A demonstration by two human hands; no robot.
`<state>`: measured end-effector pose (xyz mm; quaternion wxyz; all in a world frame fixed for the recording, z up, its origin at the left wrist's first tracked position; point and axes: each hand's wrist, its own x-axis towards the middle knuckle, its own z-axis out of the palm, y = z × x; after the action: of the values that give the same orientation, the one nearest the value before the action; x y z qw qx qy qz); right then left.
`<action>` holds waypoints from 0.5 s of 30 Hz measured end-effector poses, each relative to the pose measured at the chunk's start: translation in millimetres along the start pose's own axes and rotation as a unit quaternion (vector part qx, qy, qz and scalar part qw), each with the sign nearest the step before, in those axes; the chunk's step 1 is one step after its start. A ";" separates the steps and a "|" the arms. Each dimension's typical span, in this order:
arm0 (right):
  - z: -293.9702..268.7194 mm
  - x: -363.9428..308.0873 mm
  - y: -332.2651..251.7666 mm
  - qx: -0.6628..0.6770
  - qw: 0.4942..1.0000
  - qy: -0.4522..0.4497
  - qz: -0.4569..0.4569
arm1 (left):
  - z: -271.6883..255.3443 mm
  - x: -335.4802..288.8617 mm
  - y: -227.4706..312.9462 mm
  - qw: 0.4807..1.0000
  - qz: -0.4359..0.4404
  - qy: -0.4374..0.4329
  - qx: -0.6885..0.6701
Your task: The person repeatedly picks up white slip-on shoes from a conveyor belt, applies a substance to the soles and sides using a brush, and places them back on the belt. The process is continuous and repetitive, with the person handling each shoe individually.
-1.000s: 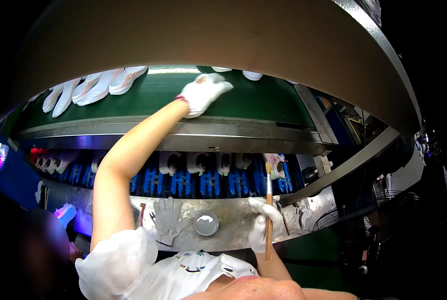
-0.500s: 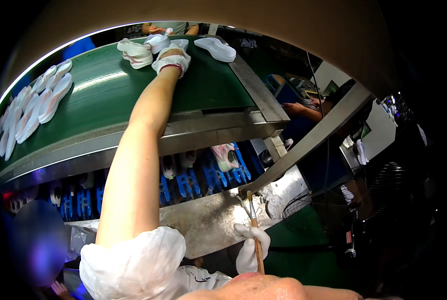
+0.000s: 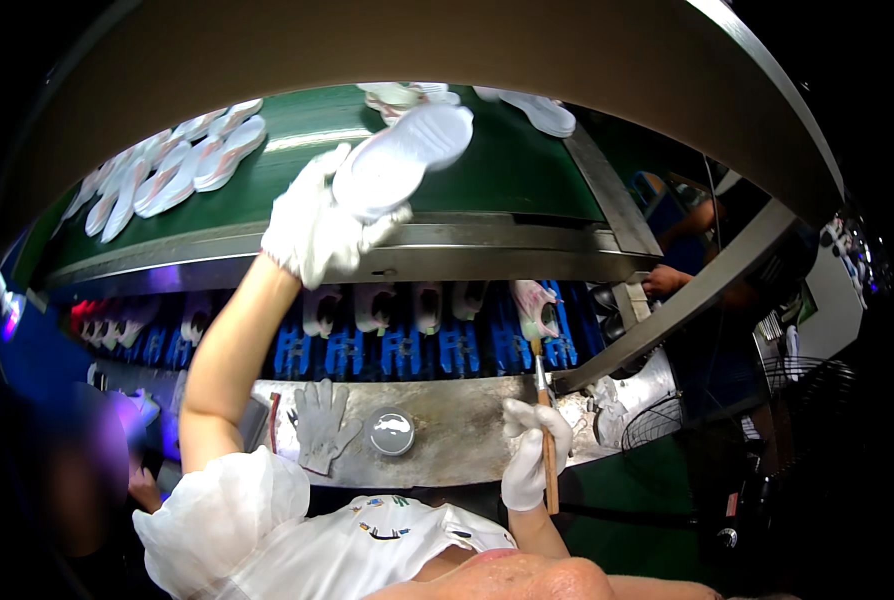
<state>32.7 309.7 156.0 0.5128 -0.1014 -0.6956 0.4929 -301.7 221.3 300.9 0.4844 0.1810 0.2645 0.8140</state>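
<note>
My left hand [image 3: 317, 230], in a white glove, grips a white shoe sole [image 3: 403, 160] in the air above the near edge of the green conveyor belt [image 3: 297, 170]. The sole looks slightly blurred. In my right hand [image 3: 537, 450], also gloved in white, is a brush [image 3: 541, 378] with a wooden handle, its bristles pointing away from me. Just beyond its tip, a pink-and-white shoe upper [image 3: 535, 305] sits on a blue holder. A round container [image 3: 391, 432] of white liquid stands on the metal ledge [image 3: 467, 430], left of the right hand.
Several soles [image 3: 182, 175] lie on the belt's left, and another sole [image 3: 539, 112] at its far right. Shoe uppers [image 3: 375, 305] line up below the belt. A grey glove [image 3: 323, 425] lies on the ledge. A slanted metal beam [image 3: 697, 290] crosses the right, near another person's hand [image 3: 665, 281].
My left hand has come back from the far side of the belt with a sole in it. My right hand and brush have moved up and right in the picture. The view has shifted.
</note>
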 end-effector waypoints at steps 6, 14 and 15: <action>24.0 2.7 0.0 0.008 1.000 0.029 -0.004 | -16.1 -9.2 -29.1 0.957 -0.092 -0.098 -0.255; 23.1 28.0 3.7 0.000 0.995 0.087 0.056 | -29.1 -129.5 -96.4 0.989 0.140 0.044 -0.037; 23.5 32.4 1.9 0.030 0.993 0.087 0.073 | -31.1 -141.1 -97.8 0.985 0.124 0.121 -0.013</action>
<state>-1.7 317.9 174.7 0.5369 -0.1784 -0.6240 0.5390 -185.4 126.8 211.4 0.3468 0.1064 0.2857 0.8870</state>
